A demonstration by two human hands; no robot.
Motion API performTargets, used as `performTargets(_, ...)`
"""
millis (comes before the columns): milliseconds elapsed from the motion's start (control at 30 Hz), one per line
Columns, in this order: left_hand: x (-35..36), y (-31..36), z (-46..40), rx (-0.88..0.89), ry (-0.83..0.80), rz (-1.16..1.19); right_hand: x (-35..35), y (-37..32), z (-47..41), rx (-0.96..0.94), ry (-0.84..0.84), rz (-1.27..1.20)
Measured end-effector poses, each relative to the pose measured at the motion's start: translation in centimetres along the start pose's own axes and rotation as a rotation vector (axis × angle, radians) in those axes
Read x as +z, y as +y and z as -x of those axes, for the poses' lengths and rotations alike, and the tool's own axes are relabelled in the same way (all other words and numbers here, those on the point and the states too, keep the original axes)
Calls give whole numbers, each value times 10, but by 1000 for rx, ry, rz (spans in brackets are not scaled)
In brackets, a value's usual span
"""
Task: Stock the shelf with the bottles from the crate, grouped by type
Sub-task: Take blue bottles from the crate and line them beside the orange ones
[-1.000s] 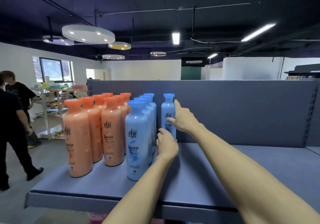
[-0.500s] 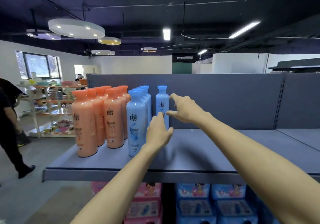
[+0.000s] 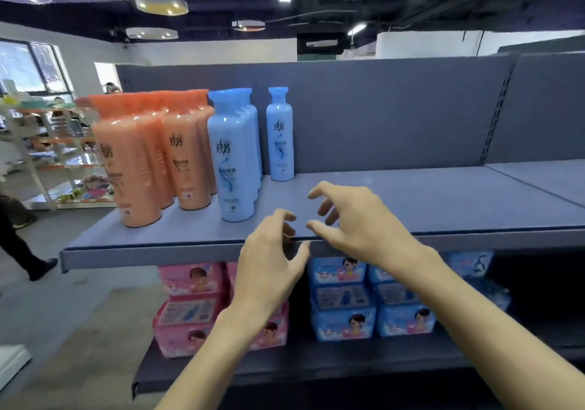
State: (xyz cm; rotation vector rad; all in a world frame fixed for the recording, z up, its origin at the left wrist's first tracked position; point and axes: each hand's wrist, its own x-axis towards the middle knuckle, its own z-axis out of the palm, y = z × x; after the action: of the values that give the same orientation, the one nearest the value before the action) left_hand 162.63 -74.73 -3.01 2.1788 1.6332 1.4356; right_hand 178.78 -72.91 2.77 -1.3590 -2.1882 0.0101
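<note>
Up and to the left of the hands, the orange bottles [image 3: 139, 156] and blue bottles [image 3: 235, 156] stand in groups on the shelf [image 3: 411, 200]. The left hand [image 3: 269, 264] and right hand [image 3: 357, 219] hang close together with loose fingers, holding nothing. I think a bottle has just been put down and the next job is to fetch another, but the crate is out of sight.

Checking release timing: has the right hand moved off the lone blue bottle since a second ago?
Yes. The right hand has pulled back toward the shelf's front edge, empty, clear of the lone blue bottle standing at the back.
</note>
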Motion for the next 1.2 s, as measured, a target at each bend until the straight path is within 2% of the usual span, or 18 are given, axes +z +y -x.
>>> performTargets(133,13,-7,32,80,22,-32,27,11,34,33,-39,-45)
performTargets(200,27,-19,54,63,-25,-30,47,22,55,67,-59,-70)
performTargets(300,59,-44,97,-47,-205,-30,83,41,90,134,-134,-87)
performTargets(733,196,-158,313,-573,-964,-194,308,140,251,585,-705,-208)
performTargets(833,222,-177,357,-695,-1009,-194,360,163,296,663,-852,-184)
performTargets(933,259,-195,397,-740,-1046,-187,407,191,343,726,-962,-153)
performTargets(1067,313,-227,449,-730,-1163,-211,468,220,401,765,-1062,-108)
performTargets(1200,359,-251,491,-678,-1203,-219,514,236,447,834,-1076,-110)
